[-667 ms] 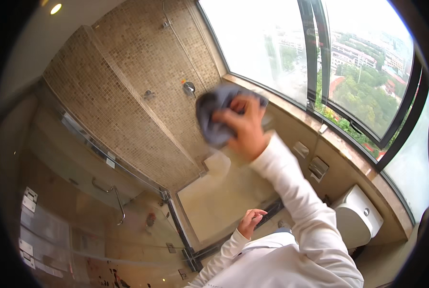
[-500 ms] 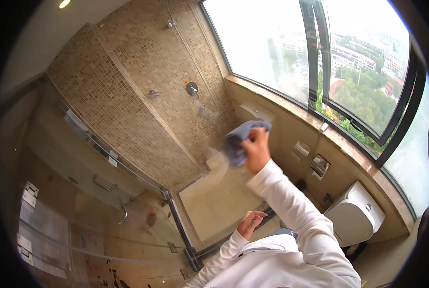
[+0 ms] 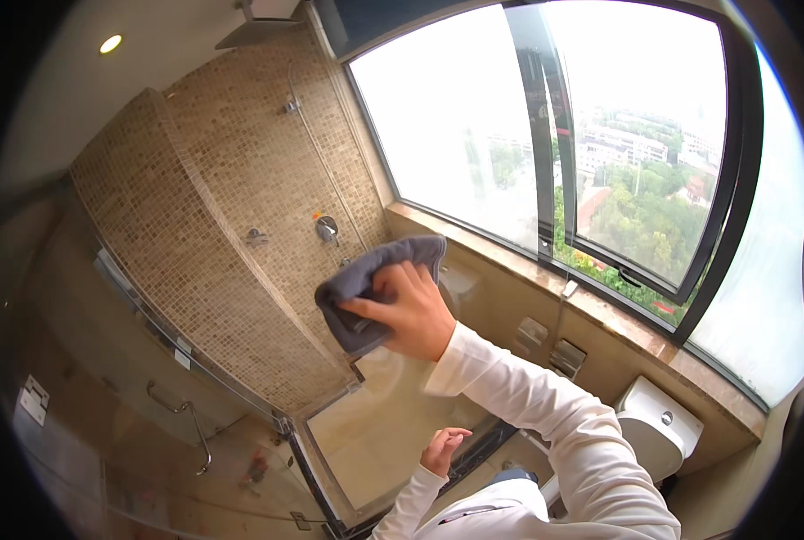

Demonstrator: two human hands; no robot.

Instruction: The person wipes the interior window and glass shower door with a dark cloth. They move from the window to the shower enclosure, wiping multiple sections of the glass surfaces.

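Tiled shower wall behind; right hand presses grey cloth.

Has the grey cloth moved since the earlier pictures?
Yes. The grey cloth in the right hand now sits lower and further left, nearer the round shower valve.

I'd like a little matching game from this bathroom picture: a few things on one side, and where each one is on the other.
Things:
1. grey cloth
2. left hand
3. toilet
4. round ceiling light

Places:
A. upper left
B. gripped in the right hand
C. low, empty, near the white shirt
D. under the window ledge, on the right

Pairs: 1-B, 2-C, 3-D, 4-A
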